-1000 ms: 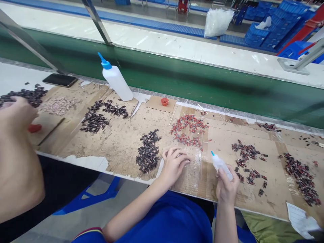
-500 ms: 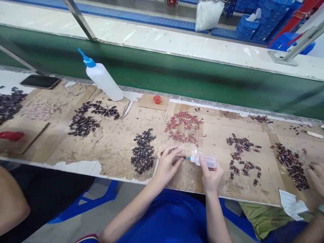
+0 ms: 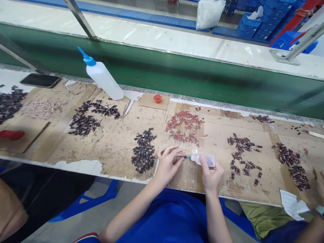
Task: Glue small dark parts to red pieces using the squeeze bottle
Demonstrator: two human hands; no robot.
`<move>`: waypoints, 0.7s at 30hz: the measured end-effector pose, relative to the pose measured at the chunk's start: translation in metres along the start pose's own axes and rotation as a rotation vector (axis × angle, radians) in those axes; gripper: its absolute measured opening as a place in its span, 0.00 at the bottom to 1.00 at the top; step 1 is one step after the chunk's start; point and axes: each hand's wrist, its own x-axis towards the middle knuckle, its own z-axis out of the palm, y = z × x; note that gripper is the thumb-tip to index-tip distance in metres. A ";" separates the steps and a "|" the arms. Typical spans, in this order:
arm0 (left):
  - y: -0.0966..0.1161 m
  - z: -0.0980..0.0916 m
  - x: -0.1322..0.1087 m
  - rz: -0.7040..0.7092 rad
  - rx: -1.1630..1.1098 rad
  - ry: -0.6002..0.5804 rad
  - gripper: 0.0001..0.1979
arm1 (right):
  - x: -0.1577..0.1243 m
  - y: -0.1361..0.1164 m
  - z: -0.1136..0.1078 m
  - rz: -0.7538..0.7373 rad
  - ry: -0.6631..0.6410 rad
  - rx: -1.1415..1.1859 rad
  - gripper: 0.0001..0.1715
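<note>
My right hand (image 3: 212, 173) is wrapped round a small translucent squeeze bottle (image 3: 208, 160), lying sideways with its thin teal nozzle pointing left. The nozzle tip reaches the fingertips of my left hand (image 3: 169, 163), which pinch a tiny dark part (image 3: 184, 157); its details are too small to make out. Just left of that hand lies a pile of black parts (image 3: 143, 151). Beyond both hands spreads a group of small red parts (image 3: 184, 125) with silvery ends. To the right are clusters of black-and-red parts (image 3: 241, 145).
A large white bottle with a blue spout (image 3: 105, 81) leans at the back left. A red cap (image 3: 157, 98) rests on a cardboard piece. More piles of parts, a phone (image 3: 40, 81) and thin sticks lie along the cardboard-covered bench. A co-worker's hand (image 3: 321, 184) is at the right edge.
My hands and the squeeze bottle keep nearly the same place. The co-worker's hand at the right has drawn away to the right from its pile.
</note>
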 end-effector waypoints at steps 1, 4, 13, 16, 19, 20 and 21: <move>0.000 0.000 0.000 -0.001 0.001 0.000 0.10 | 0.000 0.000 0.000 0.001 0.010 0.006 0.18; 0.000 0.000 0.000 0.000 0.008 0.006 0.10 | 0.000 0.001 -0.001 0.000 0.019 0.020 0.18; 0.000 0.000 0.000 0.003 0.016 0.005 0.11 | 0.002 -0.002 0.000 0.014 -0.030 0.021 0.17; 0.000 0.001 -0.001 0.007 0.034 0.014 0.12 | 0.002 0.001 0.000 0.036 0.011 0.053 0.18; 0.000 0.003 -0.002 0.012 0.052 0.019 0.12 | 0.004 0.005 -0.003 0.052 0.111 0.114 0.19; 0.000 0.003 -0.002 0.013 0.055 0.017 0.12 | 0.005 0.006 -0.005 0.050 0.153 0.130 0.19; 0.001 0.002 -0.002 0.014 0.056 0.012 0.12 | 0.007 0.007 -0.007 0.040 0.188 0.139 0.20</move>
